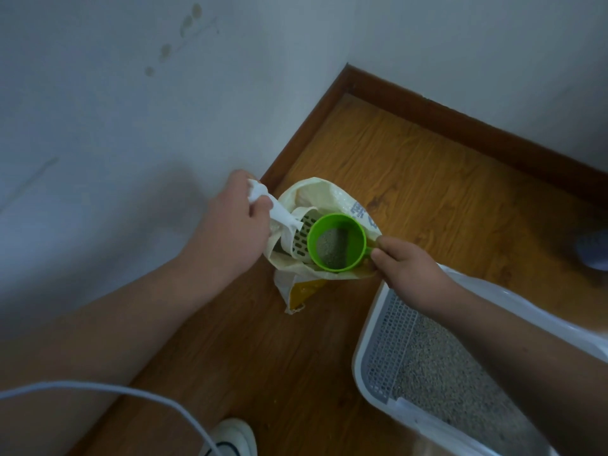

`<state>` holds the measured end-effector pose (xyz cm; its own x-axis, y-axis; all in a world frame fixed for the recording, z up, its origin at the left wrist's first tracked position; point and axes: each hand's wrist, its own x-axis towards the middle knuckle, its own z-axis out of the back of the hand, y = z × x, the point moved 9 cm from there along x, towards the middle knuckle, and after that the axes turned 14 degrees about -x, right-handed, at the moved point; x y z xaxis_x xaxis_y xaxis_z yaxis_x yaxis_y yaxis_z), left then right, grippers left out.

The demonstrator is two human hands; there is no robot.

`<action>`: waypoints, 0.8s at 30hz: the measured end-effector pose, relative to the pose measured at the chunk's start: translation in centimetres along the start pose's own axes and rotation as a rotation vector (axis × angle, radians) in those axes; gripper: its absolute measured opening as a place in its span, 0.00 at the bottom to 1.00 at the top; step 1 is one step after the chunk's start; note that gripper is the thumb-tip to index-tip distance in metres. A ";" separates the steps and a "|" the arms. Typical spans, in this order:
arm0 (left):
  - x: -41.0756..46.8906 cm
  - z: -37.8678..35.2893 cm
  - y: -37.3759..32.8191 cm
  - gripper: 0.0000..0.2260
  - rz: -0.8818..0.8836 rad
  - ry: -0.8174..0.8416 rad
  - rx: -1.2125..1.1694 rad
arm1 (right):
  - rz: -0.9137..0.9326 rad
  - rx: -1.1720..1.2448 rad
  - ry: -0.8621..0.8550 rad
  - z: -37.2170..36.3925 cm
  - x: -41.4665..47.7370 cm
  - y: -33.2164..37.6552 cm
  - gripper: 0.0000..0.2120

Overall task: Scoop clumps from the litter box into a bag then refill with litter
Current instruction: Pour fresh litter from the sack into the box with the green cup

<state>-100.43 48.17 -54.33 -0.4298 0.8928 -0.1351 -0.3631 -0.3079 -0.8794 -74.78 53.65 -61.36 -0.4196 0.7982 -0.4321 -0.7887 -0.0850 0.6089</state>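
Note:
A cream litter bag [332, 199] with a yellow lower part stands open on the wooden floor near the wall corner. My left hand [237, 222] grips the bag's rim together with a white tissue [263, 199]. My right hand [408, 268] holds the handle of a green cup [337, 241], which hovers over the bag's mouth with grey litter inside. A pale slotted scoop [304, 235] rests inside the bag beside the cup. The white litter box [365, 350] with a grey grid and grey litter sits at the lower right.
A white wall rises on the left and behind, with a dark wooden skirting [460, 116] along the floor. A white cable [115, 390] crosses the lower left. My white shoe [235, 436] shows at the bottom. A blurred blue object [592, 250] lies at the right edge.

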 end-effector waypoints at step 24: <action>-2.1 -11.2 -3.8 0.09 -0.317 0.300 0.288 | 0.046 0.327 -0.186 6.8 -8.4 -8.5 0.17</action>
<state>-88.94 51.17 -55.85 -0.0217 0.9988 -0.0446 -0.6677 -0.0476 -0.7429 -61.49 51.67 -58.37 -0.3385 0.8953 -0.2895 -0.5732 0.0478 0.8181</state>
